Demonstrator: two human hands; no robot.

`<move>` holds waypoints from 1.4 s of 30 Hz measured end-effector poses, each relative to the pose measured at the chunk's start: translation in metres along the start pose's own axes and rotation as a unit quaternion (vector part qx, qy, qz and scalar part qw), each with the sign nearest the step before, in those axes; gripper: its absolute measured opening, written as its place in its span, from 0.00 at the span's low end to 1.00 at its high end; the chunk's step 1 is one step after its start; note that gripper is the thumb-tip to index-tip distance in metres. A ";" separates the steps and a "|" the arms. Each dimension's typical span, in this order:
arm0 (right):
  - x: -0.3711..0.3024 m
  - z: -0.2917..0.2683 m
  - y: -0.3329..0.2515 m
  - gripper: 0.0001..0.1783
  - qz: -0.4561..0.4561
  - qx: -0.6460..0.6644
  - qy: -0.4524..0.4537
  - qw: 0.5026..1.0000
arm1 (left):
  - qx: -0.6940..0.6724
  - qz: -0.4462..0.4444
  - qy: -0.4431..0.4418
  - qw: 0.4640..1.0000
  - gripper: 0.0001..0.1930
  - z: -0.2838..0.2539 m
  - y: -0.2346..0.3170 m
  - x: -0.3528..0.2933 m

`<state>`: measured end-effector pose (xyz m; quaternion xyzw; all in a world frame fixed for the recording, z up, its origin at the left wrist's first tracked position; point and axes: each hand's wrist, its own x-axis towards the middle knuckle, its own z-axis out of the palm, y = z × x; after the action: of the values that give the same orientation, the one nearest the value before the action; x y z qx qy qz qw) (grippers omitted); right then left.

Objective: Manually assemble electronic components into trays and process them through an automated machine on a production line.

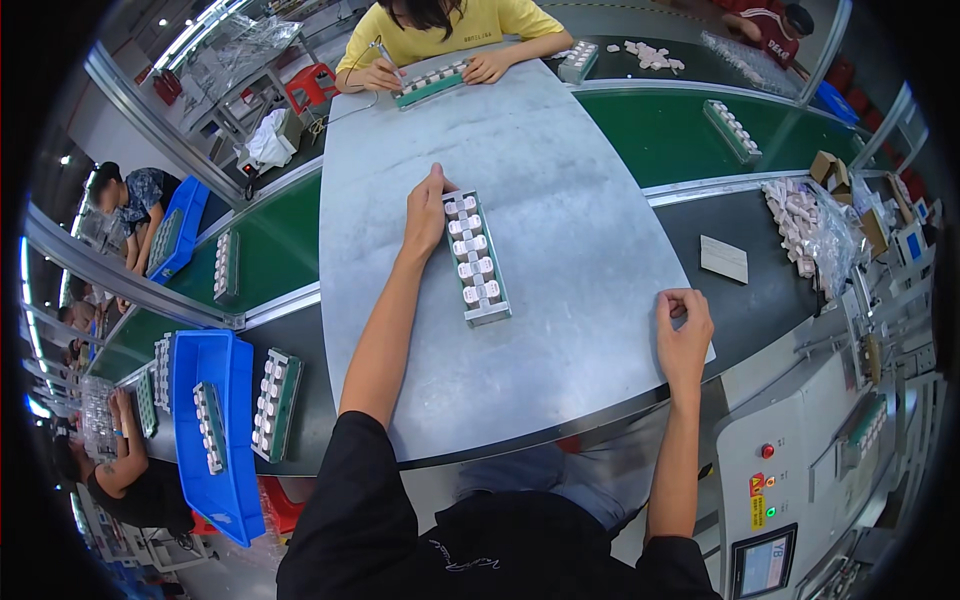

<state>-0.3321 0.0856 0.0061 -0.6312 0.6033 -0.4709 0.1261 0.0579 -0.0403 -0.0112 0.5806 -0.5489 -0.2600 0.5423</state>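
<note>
A long green rack [491,255] with metal ends lies on the grey table in front of me, holding a row of several white-and-pink plastic parts with grey clips over them. My left hand [426,215] is at the rack's far left corner, touching its end. Its fingers are mostly stretched out, and some fingertips are hidden behind the rack's end. Near the table's right edge, my right hand [686,335] rests with fingers curled toward the thumb. Nothing shows between them.
Opposite, a person in yellow works on another green rack [432,86] with a pen-like tool. On the left, a blue bin [240,400] holds a rack, with another rack [276,405] beside it. A pale block [723,260] and a control panel [765,500] are on the right.
</note>
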 end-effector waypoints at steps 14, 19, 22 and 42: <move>0.001 0.002 0.002 0.03 -0.006 0.009 -0.002 1.000 | 0.007 0.026 0.006 1.000 0.33 0.001 0.000 -0.002; -0.002 0.007 0.011 0.04 -0.016 0.026 -0.015 0.999 | 0.069 0.048 0.013 0.996 0.34 -0.007 -0.004 -0.002; -0.003 0.001 0.024 0.05 -0.027 -0.018 -0.006 0.999 | 0.033 0.064 0.009 0.997 0.33 0.006 0.002 -0.003; 0.000 0.002 0.041 0.11 -0.020 -0.041 -0.057 0.997 | -0.042 0.056 -0.031 0.997 0.26 0.011 0.007 -0.006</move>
<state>-0.3572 0.0752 -0.0252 -0.6732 0.6012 -0.4120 0.1249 0.0437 -0.0374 -0.0092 0.5172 -0.5854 -0.2703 0.5628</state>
